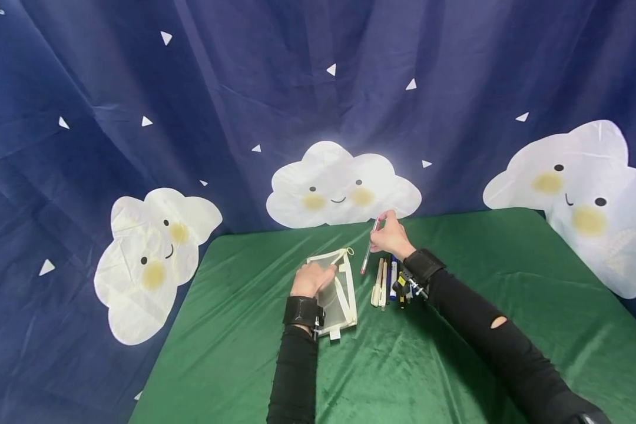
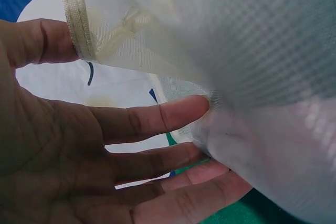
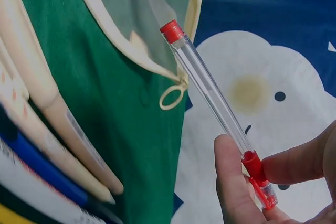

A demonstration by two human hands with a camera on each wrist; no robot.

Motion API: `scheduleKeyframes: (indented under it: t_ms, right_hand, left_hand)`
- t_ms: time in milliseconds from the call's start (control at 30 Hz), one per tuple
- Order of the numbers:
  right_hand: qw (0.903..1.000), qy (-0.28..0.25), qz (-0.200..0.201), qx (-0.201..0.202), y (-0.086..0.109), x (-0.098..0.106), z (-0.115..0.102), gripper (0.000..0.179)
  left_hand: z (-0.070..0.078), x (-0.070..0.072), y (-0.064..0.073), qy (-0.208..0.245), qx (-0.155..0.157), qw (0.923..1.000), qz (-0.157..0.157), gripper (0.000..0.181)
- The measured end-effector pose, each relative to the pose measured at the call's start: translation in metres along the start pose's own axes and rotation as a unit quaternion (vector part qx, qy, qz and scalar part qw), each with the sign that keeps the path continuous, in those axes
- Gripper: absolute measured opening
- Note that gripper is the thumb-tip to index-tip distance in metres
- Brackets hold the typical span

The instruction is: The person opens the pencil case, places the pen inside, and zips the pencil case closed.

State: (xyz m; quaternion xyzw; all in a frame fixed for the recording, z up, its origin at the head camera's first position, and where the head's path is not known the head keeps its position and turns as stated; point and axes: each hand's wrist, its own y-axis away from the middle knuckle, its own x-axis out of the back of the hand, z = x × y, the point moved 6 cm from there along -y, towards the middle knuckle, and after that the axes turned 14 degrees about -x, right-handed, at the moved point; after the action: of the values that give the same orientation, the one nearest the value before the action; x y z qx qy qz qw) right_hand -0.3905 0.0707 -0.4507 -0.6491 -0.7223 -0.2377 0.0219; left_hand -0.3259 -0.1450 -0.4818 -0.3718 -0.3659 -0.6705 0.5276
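My right hand pinches a clear-barrelled pen with red ends between thumb and fingers, near its clip end. The pen is held up and slants, its other red end pointing down toward the pouch side. A pale mesh zipper pouch lies on the green cloth, left of the pen. My left hand is over the pouch's left part. In the left wrist view its fingers extend against the mesh, and the thumb touches the zipper edge, well apart from them.
Several pens and markers lie side by side under my right wrist, right of the pouch. A cream ring pull hangs from the pouch's zipper corner. Behind the green-covered table hangs a blue curtain with white clouds.
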Motion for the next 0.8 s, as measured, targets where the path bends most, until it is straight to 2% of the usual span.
scheduleKeyframes:
  t_ms: [267, 500, 800]
  right_hand:
    - [0.9999, -0.005, -0.007, -0.005, 0.000, -0.014, 0.010, 0.049]
    - [0.9995, -0.013, -0.025, -0.013, -0.001, -0.032, 0.011, 0.049]
    - [0.9986, -0.020, -0.039, -0.030, 0.005, -0.055, 0.019, 0.048]
  left_hand:
    - [0.001, -0.003, 0.001, 0.003, -0.003, 1.0000, 0.002, 0.070]
    - [0.002, 0.002, 0.000, -0.004, -0.002, 0.9999, 0.010, 0.070]
    - [0.000, 0.000, 0.001, -0.012, -0.005, 0.9999, 0.005, 0.071]
